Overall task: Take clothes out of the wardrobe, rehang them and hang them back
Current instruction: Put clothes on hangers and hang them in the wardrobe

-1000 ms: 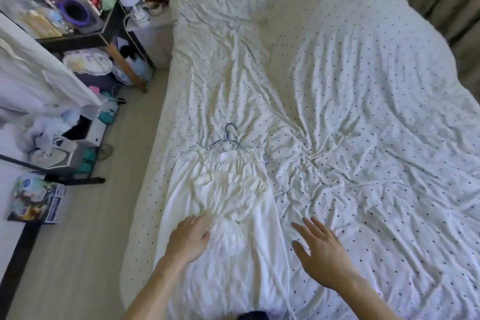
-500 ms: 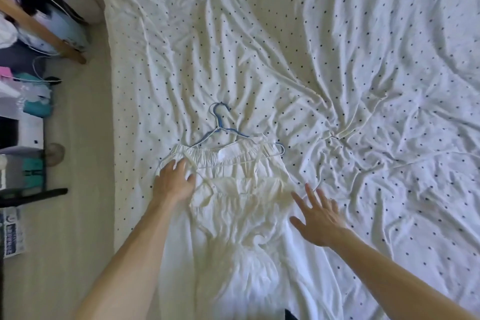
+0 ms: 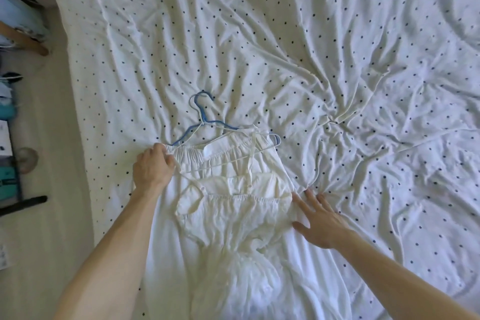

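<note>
Lying between hands, the white dress (image 3: pixel 233 218) is gripped by left hand (image 3: pixel 152 169); right hand (image 3: pixel 320 221) lies spread.

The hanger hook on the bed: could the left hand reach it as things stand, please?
Probably yes. The hook lies bare on the sheet just beyond the left hand, with nothing over it. That hand grips the gathered top edge of the dress, so it must let go first.

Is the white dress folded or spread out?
Spread out: the white dress lies flat, full length, on the dotted sheet, hangers at its top.
</note>
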### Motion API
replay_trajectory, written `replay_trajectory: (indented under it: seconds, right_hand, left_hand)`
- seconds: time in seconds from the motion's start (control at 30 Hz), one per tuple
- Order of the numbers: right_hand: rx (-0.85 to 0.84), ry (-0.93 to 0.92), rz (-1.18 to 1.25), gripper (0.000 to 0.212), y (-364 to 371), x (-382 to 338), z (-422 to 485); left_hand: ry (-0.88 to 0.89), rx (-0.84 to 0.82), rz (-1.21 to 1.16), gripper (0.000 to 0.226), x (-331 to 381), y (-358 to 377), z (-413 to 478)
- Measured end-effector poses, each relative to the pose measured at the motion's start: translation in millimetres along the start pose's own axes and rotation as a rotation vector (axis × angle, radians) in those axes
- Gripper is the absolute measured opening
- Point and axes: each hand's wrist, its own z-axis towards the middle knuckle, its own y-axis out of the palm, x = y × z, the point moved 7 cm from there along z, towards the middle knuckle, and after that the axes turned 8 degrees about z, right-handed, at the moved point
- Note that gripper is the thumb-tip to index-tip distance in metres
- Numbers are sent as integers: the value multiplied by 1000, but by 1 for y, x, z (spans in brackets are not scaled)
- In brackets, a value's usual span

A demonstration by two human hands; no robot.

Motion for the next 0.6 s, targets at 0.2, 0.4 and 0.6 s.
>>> replay_trajectory:
  seconds: [0.2, 0.4, 0.6]
  right_hand:
    - [16, -30, 71, 82, -6, -5, -4]
    - [-20, -9, 199, 77, 0, 8, -28]
    - [97, -3, 469, 72, -12, 42, -108]
  left_hand:
    - [-8, -127, -36, 25, 1, 5, -2]
    - [-53, -225, -411, 33, 8, -21, -35]
    - [121, 21, -477, 23, 38, -102, -110]
